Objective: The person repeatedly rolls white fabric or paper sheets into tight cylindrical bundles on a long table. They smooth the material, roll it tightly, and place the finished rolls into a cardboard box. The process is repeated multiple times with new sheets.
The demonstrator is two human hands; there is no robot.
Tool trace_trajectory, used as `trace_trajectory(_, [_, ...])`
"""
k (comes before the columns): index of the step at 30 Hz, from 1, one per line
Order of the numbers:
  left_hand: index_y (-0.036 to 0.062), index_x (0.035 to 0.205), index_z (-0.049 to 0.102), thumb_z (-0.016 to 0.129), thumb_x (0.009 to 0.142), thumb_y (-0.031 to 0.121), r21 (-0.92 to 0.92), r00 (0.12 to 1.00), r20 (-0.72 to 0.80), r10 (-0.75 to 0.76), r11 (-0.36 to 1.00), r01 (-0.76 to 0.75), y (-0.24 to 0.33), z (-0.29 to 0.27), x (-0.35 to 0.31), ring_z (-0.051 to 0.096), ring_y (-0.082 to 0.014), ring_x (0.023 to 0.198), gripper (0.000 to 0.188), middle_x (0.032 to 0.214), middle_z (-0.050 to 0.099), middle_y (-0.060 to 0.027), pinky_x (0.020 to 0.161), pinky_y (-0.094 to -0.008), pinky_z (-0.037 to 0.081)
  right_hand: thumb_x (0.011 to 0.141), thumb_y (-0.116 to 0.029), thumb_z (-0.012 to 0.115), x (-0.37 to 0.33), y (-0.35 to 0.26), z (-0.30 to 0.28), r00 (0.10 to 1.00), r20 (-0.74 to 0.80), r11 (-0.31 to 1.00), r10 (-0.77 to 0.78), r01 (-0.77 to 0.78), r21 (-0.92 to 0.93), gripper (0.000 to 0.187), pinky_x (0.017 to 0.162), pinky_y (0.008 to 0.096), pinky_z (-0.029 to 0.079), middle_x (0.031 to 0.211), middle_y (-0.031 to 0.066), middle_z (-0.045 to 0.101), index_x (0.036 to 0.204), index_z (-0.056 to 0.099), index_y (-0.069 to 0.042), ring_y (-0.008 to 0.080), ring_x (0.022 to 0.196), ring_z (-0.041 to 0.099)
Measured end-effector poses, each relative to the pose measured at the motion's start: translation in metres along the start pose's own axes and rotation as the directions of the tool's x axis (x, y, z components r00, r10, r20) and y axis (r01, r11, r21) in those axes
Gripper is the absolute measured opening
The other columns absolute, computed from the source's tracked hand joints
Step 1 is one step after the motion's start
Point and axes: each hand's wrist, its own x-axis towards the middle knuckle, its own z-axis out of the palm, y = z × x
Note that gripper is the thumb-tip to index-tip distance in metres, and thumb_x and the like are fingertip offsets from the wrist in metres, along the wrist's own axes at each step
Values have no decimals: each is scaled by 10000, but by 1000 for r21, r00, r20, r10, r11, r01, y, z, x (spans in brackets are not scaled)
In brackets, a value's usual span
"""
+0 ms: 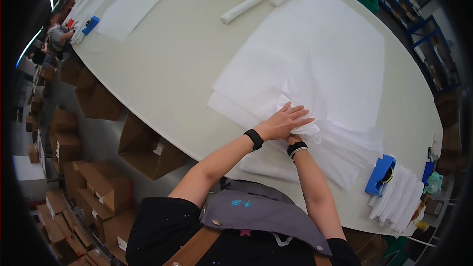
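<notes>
Thin white sheets [340,69], translucent and layered, lie spread over the table in front of me. My left hand [286,122] rests palm down on a bunched part of the sheet near its close edge, fingers outstretched and apart. Just behind it, my right hand [294,139] shows only a small part by the wrist. Its fingers are hidden under my left hand and the white folds, so their grip cannot be made out. Crumpled white material [354,145] trails away to the right of my hands.
At the right edge a blue tape dispenser [380,175] stands beside a stack of folded white bundles [396,197]. Rolled white sheets [244,8] lie at the far side. Open cardboard boxes [148,148] stand on the floor to the left. A person [58,34] works at the far left.
</notes>
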Motion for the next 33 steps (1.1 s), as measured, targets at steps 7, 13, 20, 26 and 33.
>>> trace_trajectory(7, [209, 1508, 423, 779, 748, 307, -72, 995, 95, 31, 997, -24, -12, 8, -12, 318, -288, 1489, 845, 1576, 384, -125, 1160, -643, 225, 814, -495, 740, -12, -35, -6, 984, -166, 998, -61, 61, -2, 744, 1108, 578, 301, 1449, 170, 531, 1425, 519, -132, 348, 1381, 424])
trace_trajectory(13, [200, 1533, 346, 814, 662, 203, -212, 967, 32, -253, 944, 254, -1, 11, -17, 170, -377, 1524, 988, 1601, 271, -196, 1168, -690, 171, 828, -474, 732, -23, -34, 2, 988, -151, 996, 26, -38, -81, 699, 1090, 543, 342, 1430, 171, 546, 1403, 539, -127, 344, 1344, 465])
trace_trajectory(20, [299, 1472, 475, 613, 833, 241, 15, 981, 192, 1, 1000, -4, -13, 22, -12, 294, -334, 1487, 657, 1569, 368, -119, 1113, -738, 210, 844, -449, 723, -27, -15, 1, 985, -171, 999, 17, -25, -47, 646, 1069, 502, 390, 1409, 172, 563, 1379, 563, -122, 341, 1301, 512])
trace_trajectory(26, [278, 1469, 479, 609, 889, 243, 184, 973, 225, -56, 983, 14, -27, 16, -12, 304, -317, 1474, 595, 1567, 368, -92, 1083, -740, 266, 867, -411, 715, -20, -19, 8, 995, 77, 996, 64, -68, 56, 594, 1056, 464, 427, 1418, 178, 553, 1363, 578, -114, 339, 1292, 527])
trace_trajectory(33, [281, 1456, 485, 578, 921, 131, 282, 959, 282, -36, 958, -47, -4, 15, -18, 258, -304, 1498, 563, 1589, 327, -79, 1098, -747, 268, 908, -314, 718, -123, -18, -46, 972, -19, 954, -234, 233, 190, 439, 1019, 466, 464, 1252, 233, 650, 1241, 656, -34, 414, 1212, 580])
